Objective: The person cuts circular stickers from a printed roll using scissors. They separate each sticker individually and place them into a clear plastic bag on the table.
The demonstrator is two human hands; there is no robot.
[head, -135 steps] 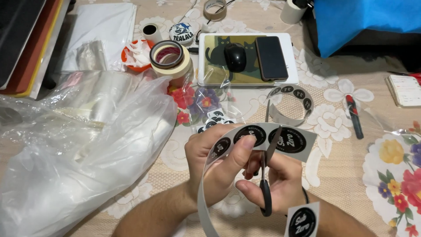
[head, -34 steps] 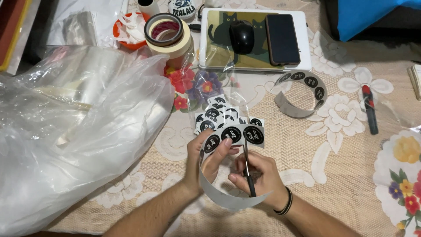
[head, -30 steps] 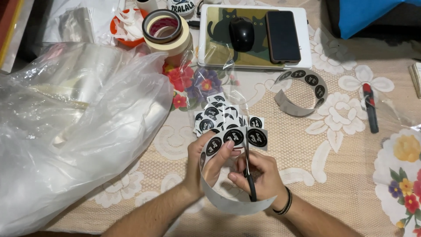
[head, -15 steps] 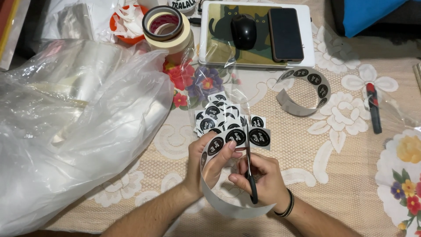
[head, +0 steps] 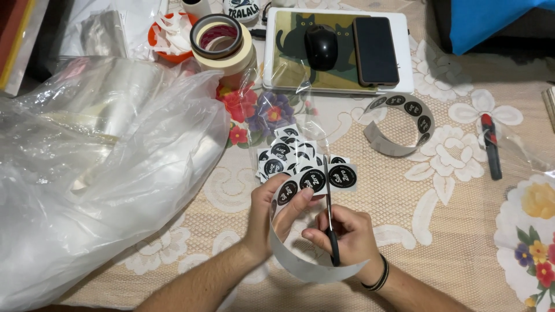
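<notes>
A curled sticker strip [head: 300,190] meets upright black scissors [head: 330,219], blades between stickers.

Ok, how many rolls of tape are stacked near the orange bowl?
2: a dark roll sits on top of a wider cream masking tape roll, just right of the orange bowl. More could be hidden beneath.

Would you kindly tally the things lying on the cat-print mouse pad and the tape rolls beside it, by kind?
Computer mouse: 1
Smartphone: 1
Tape rolls: 2, stacked
Total: 4
</notes>
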